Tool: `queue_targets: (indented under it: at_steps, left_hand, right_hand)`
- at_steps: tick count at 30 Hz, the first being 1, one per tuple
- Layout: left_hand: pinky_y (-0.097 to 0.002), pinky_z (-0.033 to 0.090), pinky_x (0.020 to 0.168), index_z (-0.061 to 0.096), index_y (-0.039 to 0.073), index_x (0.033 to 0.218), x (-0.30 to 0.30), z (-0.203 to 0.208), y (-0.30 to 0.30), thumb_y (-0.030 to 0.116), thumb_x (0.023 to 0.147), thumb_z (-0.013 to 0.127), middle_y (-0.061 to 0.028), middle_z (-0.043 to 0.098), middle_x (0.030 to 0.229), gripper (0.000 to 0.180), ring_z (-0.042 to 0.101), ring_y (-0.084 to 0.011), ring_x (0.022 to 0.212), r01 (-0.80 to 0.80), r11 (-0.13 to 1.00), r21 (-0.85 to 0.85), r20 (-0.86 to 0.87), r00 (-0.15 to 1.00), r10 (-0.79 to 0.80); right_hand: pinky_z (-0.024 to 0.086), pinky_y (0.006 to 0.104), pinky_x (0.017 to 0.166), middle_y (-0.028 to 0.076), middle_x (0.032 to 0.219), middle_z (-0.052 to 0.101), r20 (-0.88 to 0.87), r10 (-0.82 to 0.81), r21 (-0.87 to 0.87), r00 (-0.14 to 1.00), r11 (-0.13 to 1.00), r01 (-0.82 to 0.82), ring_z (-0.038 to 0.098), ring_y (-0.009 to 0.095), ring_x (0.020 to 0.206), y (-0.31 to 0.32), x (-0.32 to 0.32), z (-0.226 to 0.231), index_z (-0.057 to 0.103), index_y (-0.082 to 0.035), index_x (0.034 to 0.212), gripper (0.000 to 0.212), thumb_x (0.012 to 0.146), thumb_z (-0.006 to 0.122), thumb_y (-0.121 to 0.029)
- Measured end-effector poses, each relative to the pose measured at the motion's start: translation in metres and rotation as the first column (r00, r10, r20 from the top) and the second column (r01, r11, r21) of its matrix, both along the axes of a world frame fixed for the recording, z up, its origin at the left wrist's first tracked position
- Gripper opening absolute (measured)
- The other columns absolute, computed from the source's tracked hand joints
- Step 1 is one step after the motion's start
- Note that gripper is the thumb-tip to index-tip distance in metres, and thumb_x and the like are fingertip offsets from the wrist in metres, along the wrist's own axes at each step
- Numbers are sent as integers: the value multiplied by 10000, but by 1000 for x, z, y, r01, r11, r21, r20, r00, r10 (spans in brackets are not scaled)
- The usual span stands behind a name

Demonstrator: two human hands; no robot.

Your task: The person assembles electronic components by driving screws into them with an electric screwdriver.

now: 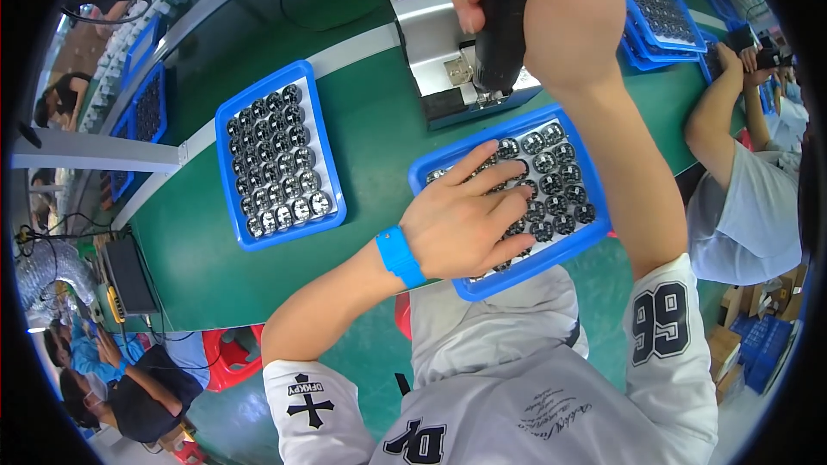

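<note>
The left hand [469, 222] lies flat, fingers spread, on the round dark parts in the near tray [594, 174], a blue tray at the table's front edge; it presses on the parts and grasps none. A blue wristband [399, 256] sits on that wrist. The right hand [551, 9] is raised above the tray and clenched round a black driver [504, 17], held upright with its tip pointing down at the metal fixture [431, 52] just behind the tray. The tip itself is hidden by the tool body, so contact with the fixture cannot be told. A second blue tray [231, 129], filled with rows of the same round parts, lies on the green table [370, 120] to the left, well apart from both hands. More blue trays [659, 9] are stacked at the far right. A co-worker's arm [715, 112] reaches onto the table at the right edge. A red stool [228, 357] stands below the table on the left.
</note>
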State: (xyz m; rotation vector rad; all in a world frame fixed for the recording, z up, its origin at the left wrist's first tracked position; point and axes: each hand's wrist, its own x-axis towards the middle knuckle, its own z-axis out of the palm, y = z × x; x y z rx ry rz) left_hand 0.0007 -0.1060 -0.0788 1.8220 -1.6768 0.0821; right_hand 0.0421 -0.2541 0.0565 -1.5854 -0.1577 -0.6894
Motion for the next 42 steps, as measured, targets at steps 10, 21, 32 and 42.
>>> queue_targets:
  at_steps: [10,21,32,42]
  left_hand:
    - [-529,344,1214,693,-3,1050,0,-1,4,297,918,684,-100,701,1078,328,589,-294,1252,0,999,-33,-19,1000,-1]
    - [-540,339,1229,565,-32,1111,4,-3,3,51,737,684,-89,729,1067,402,588,-301,1283,33,999,-2,-114,993,-33]
    - [-552,326,1230,547,-26,1074,4,1,4,38,741,662,-96,705,1044,358,590,-326,1271,54,998,-11,-146,988,-55]
    - [-550,323,1231,563,-19,1045,3,1,1,58,748,668,-94,685,1014,324,583,-326,1267,61,998,-24,-139,988,-64]
  right_hand:
    - [478,356,629,83,777,573,12,339,67,941,939,-339,559,202,617,-43,-92,-10,466,21,1375,1115,860,263,-947]
    - [483,380,603,137,770,595,97,405,257,909,872,-416,557,248,600,-49,-124,-67,467,17,1360,1142,788,428,-971]
    - [508,394,655,169,797,637,36,239,426,970,874,-232,609,276,646,-33,-123,-82,461,30,1382,1236,723,449,-1015]
    - [525,395,641,187,775,657,92,224,527,970,816,-238,623,277,633,-24,-120,-88,509,42,1274,1255,659,451,-1051]
